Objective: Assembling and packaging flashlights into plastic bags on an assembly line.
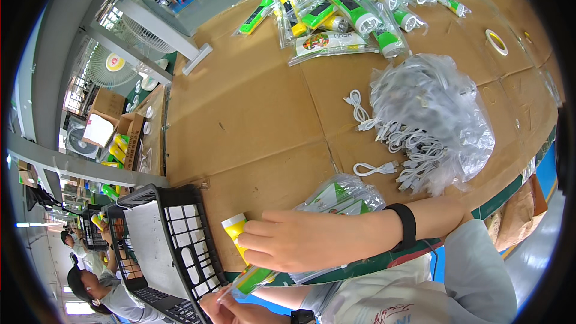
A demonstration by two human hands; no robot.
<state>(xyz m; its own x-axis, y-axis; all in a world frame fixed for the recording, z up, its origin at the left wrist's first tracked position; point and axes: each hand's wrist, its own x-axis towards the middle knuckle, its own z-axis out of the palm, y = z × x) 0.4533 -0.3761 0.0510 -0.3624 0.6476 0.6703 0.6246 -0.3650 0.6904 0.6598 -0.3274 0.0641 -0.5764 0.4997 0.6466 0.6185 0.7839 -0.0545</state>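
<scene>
My right hand [294, 241] reaches in from the right, a black band on its wrist. Its fingers curl over a yellow flashlight [235, 228] with a pale end, near the table's front edge. Much of the flashlight is hidden under the fingers. Lower down, my left hand [234, 311], with a black watch, pinches the edge of a clear plastic bag [251, 280] with green showing in it. That bag lies just below the right hand's fingers. Behind my right hand is a stack of clear bags with green-and-white print [339, 195], partly covered by the hand.
A black plastic crate [192, 243] stands at the left table edge. Bagged green and yellow flashlights [354, 9] lie heaped at the back. A plastic bag of white cables [432, 102] sits on the right, loose cables beside it. A tape roll [496, 42] lies farther right. Other people work at left.
</scene>
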